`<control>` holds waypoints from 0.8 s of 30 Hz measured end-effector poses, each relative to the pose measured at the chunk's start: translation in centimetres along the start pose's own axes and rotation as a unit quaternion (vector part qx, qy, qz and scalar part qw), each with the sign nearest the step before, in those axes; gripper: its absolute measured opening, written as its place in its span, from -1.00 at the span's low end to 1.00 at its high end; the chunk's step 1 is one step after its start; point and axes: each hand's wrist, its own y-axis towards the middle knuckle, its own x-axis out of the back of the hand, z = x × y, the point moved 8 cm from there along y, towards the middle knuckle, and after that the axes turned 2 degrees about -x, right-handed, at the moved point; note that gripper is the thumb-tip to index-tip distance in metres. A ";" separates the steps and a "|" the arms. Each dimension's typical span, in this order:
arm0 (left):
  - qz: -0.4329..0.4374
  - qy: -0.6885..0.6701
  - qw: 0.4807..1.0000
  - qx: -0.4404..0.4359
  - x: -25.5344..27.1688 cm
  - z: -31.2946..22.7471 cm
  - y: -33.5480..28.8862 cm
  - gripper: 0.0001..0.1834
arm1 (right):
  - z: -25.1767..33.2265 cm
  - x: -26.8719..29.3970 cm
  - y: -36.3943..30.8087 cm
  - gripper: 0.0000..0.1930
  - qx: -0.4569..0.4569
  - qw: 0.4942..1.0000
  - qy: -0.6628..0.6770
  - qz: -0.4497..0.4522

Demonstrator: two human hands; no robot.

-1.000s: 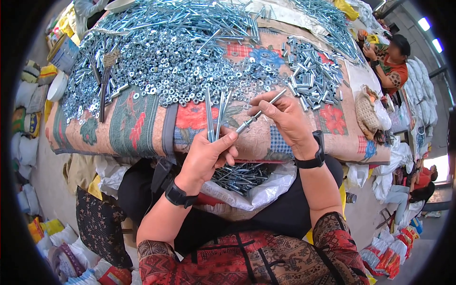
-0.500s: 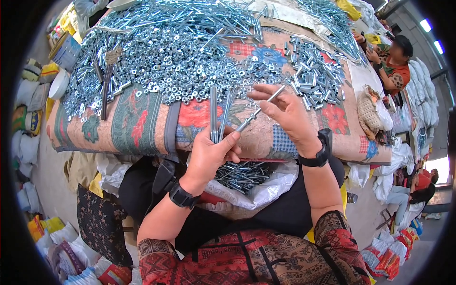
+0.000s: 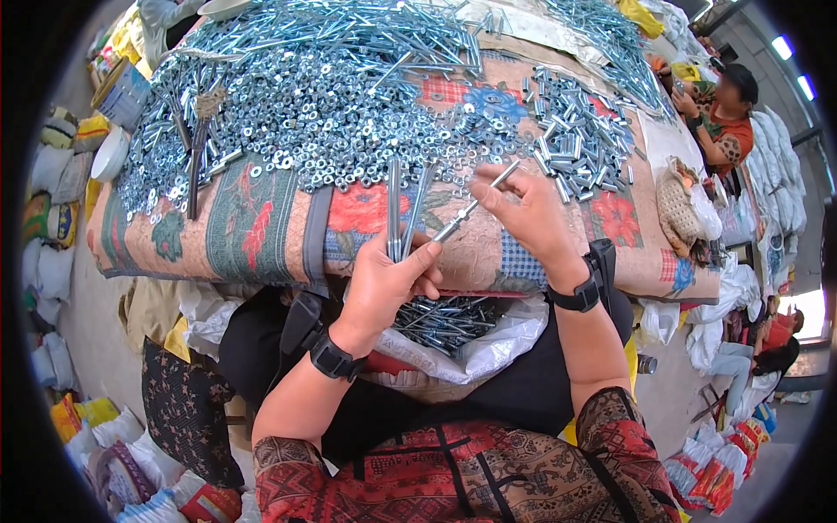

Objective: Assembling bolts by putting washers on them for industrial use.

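Note:
My left hand [image 3: 388,277] is closed round several long shiny metal bolts [image 3: 394,209] that stand up from the fist. Between its thumb and fingers, one separate bolt [image 3: 475,204] slants up to the right, with a metal sleeve [image 3: 448,229] on its lower part and what looks like a nut above that. At the upper end of this bolt is my right hand [image 3: 532,211], its fingers curved and apart along the shaft; whether they touch it is hard to tell. Below both hands, a white sack [image 3: 514,344] holds a pile of assembled bolts [image 3: 445,324].
A large heap of nuts and washers [image 3: 323,122] covers the cloth-topped table [image 3: 261,218]. Metal sleeves [image 3: 580,131] lie in a pile to the right, long bolts [image 3: 366,39] at the back. A co-worker [image 3: 728,113] is at the far right. Sacks [image 3: 52,270] line the left.
My right hand's fingers have curled in from a more spread pose beside the slanting bolt. My left hand holds nearly the same place with its bolts.

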 end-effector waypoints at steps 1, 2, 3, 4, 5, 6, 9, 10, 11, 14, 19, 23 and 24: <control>0.001 -0.018 1.000 -0.005 -0.3 0.0 0.0 -0.77 | 1.6 0.7 -0.5 -0.62 0.145 0.987 0.040 -0.052; -0.002 -0.035 0.999 -0.008 -0.2 0.1 -0.1 -0.76 | 2.0 0.7 -0.7 -0.62 0.145 0.987 0.041 -0.051; -0.003 -0.035 0.999 -0.008 -0.2 0.0 -0.2 -0.76 | 1.7 0.1 -0.6 -0.63 0.083 0.987 0.136 0.014; -0.001 -0.015 1.000 -0.006 -0.1 -0.2 -0.3 -0.76 | 1.3 -0.8 -0.7 -0.64 0.019 0.970 0.228 0.079; 0.002 0.006 1.000 -0.005 -0.1 -0.3 -0.4 -0.75 | 1.3 -0.7 -0.6 -0.64 0.020 0.970 0.228 0.080; 0.002 0.006 1.000 -0.005 0.0 -0.2 -0.4 -0.75 | 0.2 -0.4 -0.4 -0.63 -0.040 0.990 0.123 0.059; 0.011 -0.009 1.000 0.005 0.0 0.3 -0.1 -0.75 | 0.2 -0.3 -0.4 -0.64 -0.010 0.998 0.059 0.023; 0.014 -0.014 1.000 0.003 -0.1 0.3 0.0 -0.75 | 1.5 -0.1 -0.6 -0.65 0.079 0.992 0.103 0.008; 0.015 -0.018 1.000 0.001 0.0 0.3 0.0 -0.75 | 1.5 0.0 -0.6 -0.65 0.079 0.992 0.103 0.008; 0.016 -0.017 1.000 0.007 -0.1 0.2 0.0 -0.75 | -0.5 -0.2 -0.7 -0.70 -0.066 0.991 0.112 0.014; -0.006 0.022 0.998 -0.054 -0.3 -0.2 -0.4 -0.81 | 0.1 -2.2 -1.5 -0.75 -0.049 0.982 0.132 0.124; -0.038 0.052 0.993 -0.104 -0.7 -0.9 -0.6 -0.85 | -1.0 -2.2 -1.1 -0.79 -0.083 0.993 0.038 0.073; -0.028 0.001 0.997 -0.068 -0.8 -0.5 -0.4 -0.85 | -0.8 -2.1 -1.1 -0.79 -0.081 0.993 0.038 0.071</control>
